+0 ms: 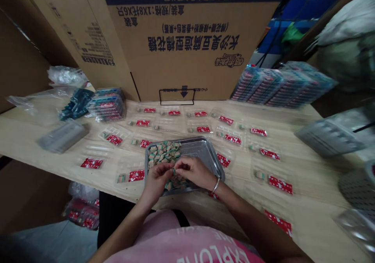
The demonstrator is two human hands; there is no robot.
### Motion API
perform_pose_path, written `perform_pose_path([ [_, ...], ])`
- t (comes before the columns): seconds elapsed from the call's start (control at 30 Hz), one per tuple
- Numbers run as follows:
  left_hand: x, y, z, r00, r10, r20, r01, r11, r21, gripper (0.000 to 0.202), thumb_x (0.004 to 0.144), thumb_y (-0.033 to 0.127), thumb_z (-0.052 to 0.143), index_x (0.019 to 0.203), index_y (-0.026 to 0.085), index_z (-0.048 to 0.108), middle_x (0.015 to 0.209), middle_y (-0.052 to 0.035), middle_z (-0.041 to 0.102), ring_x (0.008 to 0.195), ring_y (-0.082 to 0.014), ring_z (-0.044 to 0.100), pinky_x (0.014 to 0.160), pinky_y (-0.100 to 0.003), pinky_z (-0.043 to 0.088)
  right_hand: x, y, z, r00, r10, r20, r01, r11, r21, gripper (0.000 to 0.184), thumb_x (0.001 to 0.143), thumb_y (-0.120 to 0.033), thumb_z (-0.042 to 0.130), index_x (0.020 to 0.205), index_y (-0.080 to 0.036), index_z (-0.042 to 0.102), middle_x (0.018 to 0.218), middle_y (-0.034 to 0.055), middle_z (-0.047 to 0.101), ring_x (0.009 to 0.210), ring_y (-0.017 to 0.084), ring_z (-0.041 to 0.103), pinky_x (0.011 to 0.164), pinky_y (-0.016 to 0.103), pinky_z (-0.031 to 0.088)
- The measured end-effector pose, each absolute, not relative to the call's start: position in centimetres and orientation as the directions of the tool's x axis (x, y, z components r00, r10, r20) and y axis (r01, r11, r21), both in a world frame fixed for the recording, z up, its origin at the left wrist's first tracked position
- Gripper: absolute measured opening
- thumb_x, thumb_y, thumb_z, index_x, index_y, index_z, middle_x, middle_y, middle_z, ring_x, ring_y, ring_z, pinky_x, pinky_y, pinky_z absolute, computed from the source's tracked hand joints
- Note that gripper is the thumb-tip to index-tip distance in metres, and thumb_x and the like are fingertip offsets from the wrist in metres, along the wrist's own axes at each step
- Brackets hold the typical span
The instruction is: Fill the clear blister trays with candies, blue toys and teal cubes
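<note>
A metal tray stands on the table in front of me, with a heap of small tan-and-green pieces filling its left side. Over the near part of the heap, my left hand and my right hand meet fingertip to fingertip. Both are closed in a pinch on one small tan-and-green piece, mostly covered by the fingers. Around the tray lie clear plastic trays, many holding a red patterned packet and a small tan-and-green piece.
A large cardboard box walls off the table's back. Stacks of filled packs stand at back left and back right. Nested clear trays lie at left, a grey tray stack at right. A perforated basket sits at the right edge.
</note>
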State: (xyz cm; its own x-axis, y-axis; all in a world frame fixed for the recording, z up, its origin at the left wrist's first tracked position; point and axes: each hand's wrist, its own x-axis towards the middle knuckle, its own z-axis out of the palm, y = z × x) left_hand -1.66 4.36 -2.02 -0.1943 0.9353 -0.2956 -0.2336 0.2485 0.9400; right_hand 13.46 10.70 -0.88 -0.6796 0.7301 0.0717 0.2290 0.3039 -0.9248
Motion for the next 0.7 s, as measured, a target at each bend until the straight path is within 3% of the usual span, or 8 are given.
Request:
perform_pose_path([
  [0.13,-1.7,4.3,-2.0,-0.13,0.949,-0.288,-0.219,0.256,0.942,0.029,0.053,0.03,0.079,0.076,0.015,0.072,0.07,-0.0041,0.071,0.065,-0.0156,0.063,0.064,-0.025,0.05,13.1,10.6,-1.5,-0.638,0.77,0.012,0.227,0.203,-0.953,0.006,0.075,-0.015,0.059,0.08,-0.016,0.059,0.069,-0.0025,0.059,0.061,0.01,0.054,0.056,0.02,0.04],
  [0.23,-1.8,4.3,-2.0,-0.185,0.93,-0.319,-0.222,0.276,0.935,0.026,0.049,0.025,0.079,0.072,0.015,0.071,0.064,-0.0013,0.069,0.058,-0.0131,0.06,0.059,-0.023,0.048,14.3,11.9,-1.9,-0.66,0.751,-0.013,0.282,0.232,-0.931,0.005,0.079,-0.016,0.056,0.081,-0.016,0.061,0.07,-0.0013,0.062,0.063,0.011,0.055,0.059,0.021,0.041],
  [0.37,-1.9,4.4,-1.9,-0.22,0.911,-0.349,-0.235,0.298,0.925,0.026,0.049,0.024,0.077,0.072,0.016,0.07,0.062,0.0008,0.067,0.056,-0.0117,0.058,0.058,-0.023,0.047,16.9,13.9,-2.3,-0.574,0.819,0.02,0.558,0.409,-0.723,0.012,0.08,-0.011,0.053,0.078,-0.016,0.064,0.078,0.003,0.064,0.074,0.015,0.057,0.07,0.027,0.04],
  [0.43,-1.9,4.5,-2.0,-0.216,0.912,-0.349,-0.221,0.303,0.927,0.025,0.049,0.023,0.076,0.072,0.015,0.07,0.061,0.0006,0.066,0.055,-0.0119,0.058,0.057,-0.023,0.047,17.6,14.1,-2.7,-0.617,0.786,-0.02,0.614,0.466,-0.637,0.012,0.08,-0.011,0.055,0.082,-0.017,0.065,0.082,0.0041,0.063,0.076,0.016,0.057,0.07,0.027,0.039],
  [0.57,-1.7,4.6,-2.3,-0.216,0.917,-0.334,-0.197,0.294,0.935,0.022,0.05,0.022,0.075,0.071,0.015,0.069,0.058,0.0007,0.066,0.053,-0.0115,0.058,0.054,-0.021,0.045,17.2,13.2,-3.4,-0.715,0.691,-0.109,0.608,0.536,-0.586,0.009,0.076,-0.011,0.061,0.083,-0.016,0.063,0.082,0.0035,0.058,0.073,0.014,0.054,0.066,0.024,0.037],
  [0.7,-1.6,4.5,-2.5,-0.221,0.916,-0.334,-0.201,0.292,0.935,0.022,0.05,0.023,0.075,0.07,0.015,0.069,0.058,0.0005,0.066,0.053,-0.012,0.059,0.054,-0.022,0.045,16.9,12.8,-3.5,-0.712,0.699,-0.074,0.577,0.521,-0.629,0.01,0.073,-0.006,0.061,0.076,-0.015,0.057,0.077,0.0011,0.055,0.07,0.013,0.05,0.064,0.023,0.035],
])
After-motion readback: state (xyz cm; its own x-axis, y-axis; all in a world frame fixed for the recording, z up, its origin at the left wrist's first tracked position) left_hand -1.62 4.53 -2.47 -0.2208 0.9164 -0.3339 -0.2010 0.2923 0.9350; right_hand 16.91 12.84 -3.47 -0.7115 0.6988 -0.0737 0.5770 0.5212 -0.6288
